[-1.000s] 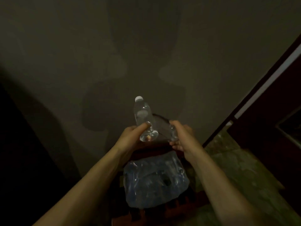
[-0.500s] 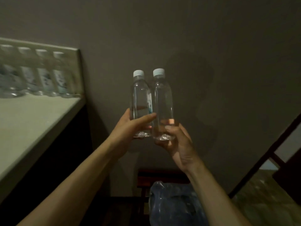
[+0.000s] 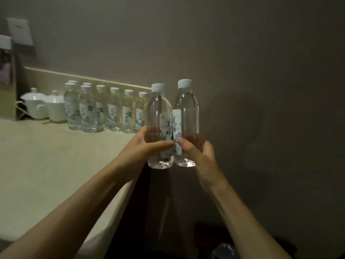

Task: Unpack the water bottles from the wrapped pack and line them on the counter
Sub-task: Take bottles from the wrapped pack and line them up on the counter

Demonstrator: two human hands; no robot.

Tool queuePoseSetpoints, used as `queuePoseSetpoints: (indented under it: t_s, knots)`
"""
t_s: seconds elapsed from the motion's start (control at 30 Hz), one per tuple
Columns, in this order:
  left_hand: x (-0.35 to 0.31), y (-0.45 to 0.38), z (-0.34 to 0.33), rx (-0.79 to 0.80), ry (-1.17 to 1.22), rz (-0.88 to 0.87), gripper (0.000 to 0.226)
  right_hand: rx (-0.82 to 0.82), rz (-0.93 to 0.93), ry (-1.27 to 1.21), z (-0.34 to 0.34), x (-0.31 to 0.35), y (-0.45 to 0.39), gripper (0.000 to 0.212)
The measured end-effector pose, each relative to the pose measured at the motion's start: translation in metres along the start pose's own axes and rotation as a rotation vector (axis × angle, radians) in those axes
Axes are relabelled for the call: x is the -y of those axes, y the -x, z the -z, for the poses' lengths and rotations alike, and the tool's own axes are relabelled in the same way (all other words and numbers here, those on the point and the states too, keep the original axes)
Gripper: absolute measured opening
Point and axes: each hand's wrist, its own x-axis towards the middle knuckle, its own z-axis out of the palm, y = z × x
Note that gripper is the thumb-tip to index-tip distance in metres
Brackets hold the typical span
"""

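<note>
The left hand [image 3: 143, 146] grips one water bottle [image 3: 159, 126] and the right hand [image 3: 197, 152] grips another [image 3: 186, 120]; both bottles are upright, touching side by side, in the air just past the surface's [image 3: 56, 165] right edge. A row of bottles [image 3: 104, 109] stands along the surface's back edge, beside two white teacups [image 3: 44, 106]. A bit of the wrapped pack [image 3: 224, 251] shows below.

The bottles [image 3: 173, 126] were clear glossy plastic with paper-like labels, the cups [image 3: 44, 106] glossy white ceramic, the counter [image 3: 46, 165] smooth and matt.
</note>
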Motion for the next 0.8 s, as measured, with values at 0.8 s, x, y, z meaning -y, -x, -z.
queuePoseSetpoints:
  t_s: [0.8]
  knots:
    - [0.023, -0.066, 0.224, 0.045, -0.301, 0.079, 0.053, 0.097, -0.163, 0.23, -0.175, -0.094, -0.089, 0.046]
